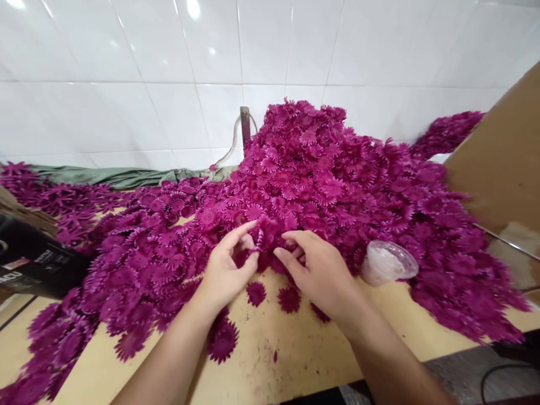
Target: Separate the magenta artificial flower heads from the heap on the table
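Note:
My left hand (230, 261) is closed on a small magenta artificial flower (260, 237), seen edge-on at the fingertips. Just across from it, my right hand (314, 267) has its fingers curled and the thumb near the index finger; what it holds, if anything, is hidden. Both hands are at the front of a big heap of magenta artificial flowers (312, 169). Two loose flower heads, one a round serrated flower (256, 293) and the other a pointed-petal flower (289, 298), lie on the wooden tabletop (261, 343) below my hands.
Right of my right hand stands a clear plastic cup (390, 261) with whitish contents. A cardboard box (498, 152) rises at the right, and a black box (37, 259) sits at the left. Green cloth (113, 176) runs along the white tiled wall (126, 118).

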`<state>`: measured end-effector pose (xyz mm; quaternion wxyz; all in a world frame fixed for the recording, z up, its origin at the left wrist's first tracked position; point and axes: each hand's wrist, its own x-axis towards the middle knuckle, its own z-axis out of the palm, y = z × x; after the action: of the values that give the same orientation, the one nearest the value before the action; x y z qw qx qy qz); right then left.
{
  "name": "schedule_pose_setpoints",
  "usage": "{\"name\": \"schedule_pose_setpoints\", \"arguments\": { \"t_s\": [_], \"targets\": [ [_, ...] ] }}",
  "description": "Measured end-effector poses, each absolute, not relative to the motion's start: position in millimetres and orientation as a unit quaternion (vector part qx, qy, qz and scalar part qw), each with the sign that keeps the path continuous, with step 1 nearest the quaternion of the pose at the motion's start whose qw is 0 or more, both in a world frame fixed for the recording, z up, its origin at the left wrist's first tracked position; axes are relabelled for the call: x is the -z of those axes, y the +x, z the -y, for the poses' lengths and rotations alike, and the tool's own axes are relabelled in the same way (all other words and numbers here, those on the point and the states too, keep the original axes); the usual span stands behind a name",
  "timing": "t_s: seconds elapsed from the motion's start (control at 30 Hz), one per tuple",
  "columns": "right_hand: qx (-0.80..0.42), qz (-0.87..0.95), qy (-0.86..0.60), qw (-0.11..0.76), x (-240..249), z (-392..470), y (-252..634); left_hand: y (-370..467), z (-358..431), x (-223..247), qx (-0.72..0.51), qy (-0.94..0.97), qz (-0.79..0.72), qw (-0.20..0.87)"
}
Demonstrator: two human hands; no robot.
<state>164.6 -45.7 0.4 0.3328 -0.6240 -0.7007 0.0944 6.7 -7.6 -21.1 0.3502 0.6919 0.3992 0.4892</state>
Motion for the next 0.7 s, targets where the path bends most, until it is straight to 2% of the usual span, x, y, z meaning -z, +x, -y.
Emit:
{"name": "schedule_pose_setpoints", "arguments": {
  "t_s": [0.13,0.27,0.33,0.4,0.53,0.7],
  "targets": [
    [-0.286,0.677,-0.574,0.360,6.8,38.1,156.7,12.4,15.8,26.2,-0.449,0.778,-0.354,0.259],
    [-0.373,0.624,-0.519,0.450,16.0,28.3,155.5,15.7,18.2,28.5,-0.428,0.807,-0.329,0.241],
    [-0.397,0.617,-0.494,0.466,16.1,26.9,155.4,16.1,18.1,28.2,-0.425,0.804,-0.333,0.249],
    [-0.377,0.632,-0.502,0.455,14.8,27.1,155.0,16.0,17.6,28.0,-0.431,0.795,-0.336,0.264],
    [-0.246,0.657,-0.577,0.419,15.1,28.1,153.8,16.2,16.6,29.5,-0.455,0.770,-0.336,0.295],
    [-0.270,0.645,-0.560,0.444,19.3,25.9,152.9,17.9,16.4,30.8,-0.510,0.710,-0.332,0.353]
  ]
}}
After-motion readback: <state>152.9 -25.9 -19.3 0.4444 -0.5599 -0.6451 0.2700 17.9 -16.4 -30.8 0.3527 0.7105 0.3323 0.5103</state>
